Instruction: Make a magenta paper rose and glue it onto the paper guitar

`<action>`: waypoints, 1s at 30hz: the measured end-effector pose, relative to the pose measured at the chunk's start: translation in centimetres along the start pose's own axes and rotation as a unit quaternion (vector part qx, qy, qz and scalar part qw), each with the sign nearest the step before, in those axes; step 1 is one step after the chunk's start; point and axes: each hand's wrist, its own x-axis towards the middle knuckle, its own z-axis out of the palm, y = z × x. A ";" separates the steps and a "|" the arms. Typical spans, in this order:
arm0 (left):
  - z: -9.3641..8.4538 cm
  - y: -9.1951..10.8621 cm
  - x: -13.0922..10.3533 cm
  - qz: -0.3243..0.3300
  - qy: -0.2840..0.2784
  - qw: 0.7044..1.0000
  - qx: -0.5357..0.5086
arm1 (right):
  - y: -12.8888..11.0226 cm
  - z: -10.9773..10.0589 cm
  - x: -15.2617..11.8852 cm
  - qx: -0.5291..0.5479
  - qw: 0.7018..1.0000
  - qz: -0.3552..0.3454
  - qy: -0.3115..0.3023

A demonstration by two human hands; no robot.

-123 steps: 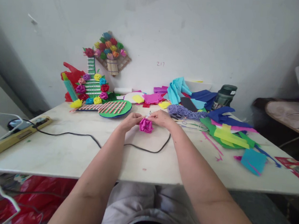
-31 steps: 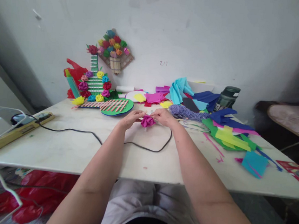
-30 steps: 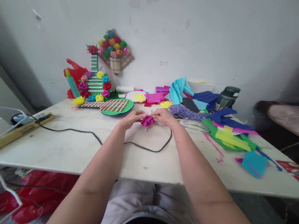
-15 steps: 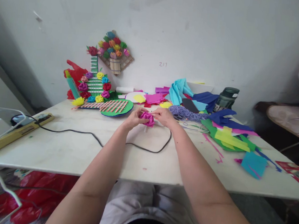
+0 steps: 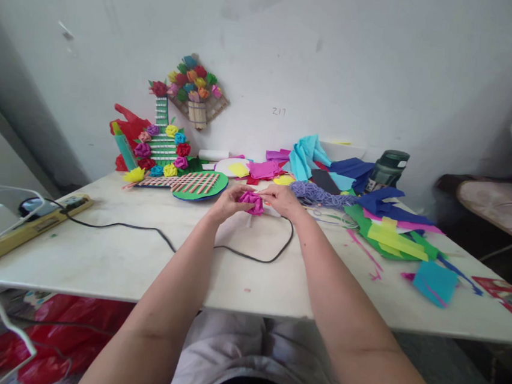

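Flower (image 5: 255,204), petals gathered

Over the white surface (image 5: 248,276), the left hand (image 5: 227,204) grips it; the right hand (image 5: 283,199) pinches at its edge, exact hold unclear. Shaping looks advanced; completion cannot be told. Paper scraps (image 5: 262,169) lie beyond.

left hand (image 5: 232,202) and right hand (image 5: 280,198) close together, fingers bent, forearms stretched forward

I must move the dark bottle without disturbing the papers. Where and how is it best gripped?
Probably around its upper body, fingers coming from the right: the bottle stands roughly upright and looks rounded, while blue paper crowds its left side.
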 end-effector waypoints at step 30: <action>-0.3 -0.2 0.2 0.040 0.032 0.998 0.029 | 1.0 -0.3 -0.2 0.072 0.997 -0.004 0.009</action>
